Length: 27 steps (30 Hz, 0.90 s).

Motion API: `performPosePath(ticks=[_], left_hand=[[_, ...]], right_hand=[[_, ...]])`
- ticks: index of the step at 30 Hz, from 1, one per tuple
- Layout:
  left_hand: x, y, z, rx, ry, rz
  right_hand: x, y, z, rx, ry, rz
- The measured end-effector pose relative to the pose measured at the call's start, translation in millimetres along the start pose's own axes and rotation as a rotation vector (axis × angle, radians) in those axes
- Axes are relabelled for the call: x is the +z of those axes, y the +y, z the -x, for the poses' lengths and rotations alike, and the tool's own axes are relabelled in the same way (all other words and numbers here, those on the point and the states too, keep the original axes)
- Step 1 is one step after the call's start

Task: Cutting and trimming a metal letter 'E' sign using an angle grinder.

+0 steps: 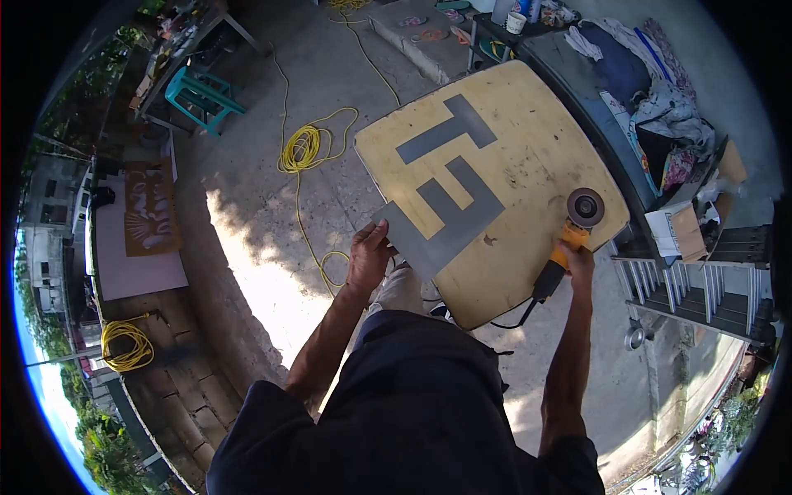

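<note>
My left hand (371, 252) pinches the near left corner of a flat grey cut-out (429, 243), a plate with prongs like a letter. The cut-out overhangs the left edge of a worn yellowish tabletop (536, 157). Farther back on the same top lies a second grey cut-out (445, 132), a long bar with a crosspiece. On the right, my right hand (577, 260) is wrapped around the body of a yellow and black angle grinder (557, 264). Its round dark disc (585, 206) faces up above the tabletop's right side, and a black cord trails from its rear end.
A yellow extension cord (301, 148) lies coiled on the concrete floor to the left. A teal plastic stool (202, 95) stands beyond it. Close on the right are an aluminium ladder (693, 289), a cardboard box (676, 231) and piled cloth (672, 115).
</note>
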<state>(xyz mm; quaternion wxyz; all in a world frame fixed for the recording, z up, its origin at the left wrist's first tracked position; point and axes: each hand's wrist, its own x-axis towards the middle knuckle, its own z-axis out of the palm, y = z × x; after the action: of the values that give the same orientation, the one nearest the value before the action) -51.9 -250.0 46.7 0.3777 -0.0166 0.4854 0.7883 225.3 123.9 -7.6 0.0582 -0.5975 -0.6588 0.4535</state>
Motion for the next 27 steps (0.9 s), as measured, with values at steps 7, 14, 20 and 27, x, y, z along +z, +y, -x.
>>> performPosePath(ticks=[7,14,20,27], left_hand=[[-8,-5,-7,0.019,-0.109,0.061],[-3,1,-12,0.022,-0.092,0.062],[8,8,-16,0.023,-0.171,0.041],[23,24,-14,0.001,-0.164,-0.004]], right_hand=[[-11,23,-3,-0.064,0.078,-0.016],[-19,32,-3,-0.082,0.105,0.004],[-26,31,15,-0.053,0.160,-0.003],[-137,-40,132,-0.405,0.181,-0.595]])
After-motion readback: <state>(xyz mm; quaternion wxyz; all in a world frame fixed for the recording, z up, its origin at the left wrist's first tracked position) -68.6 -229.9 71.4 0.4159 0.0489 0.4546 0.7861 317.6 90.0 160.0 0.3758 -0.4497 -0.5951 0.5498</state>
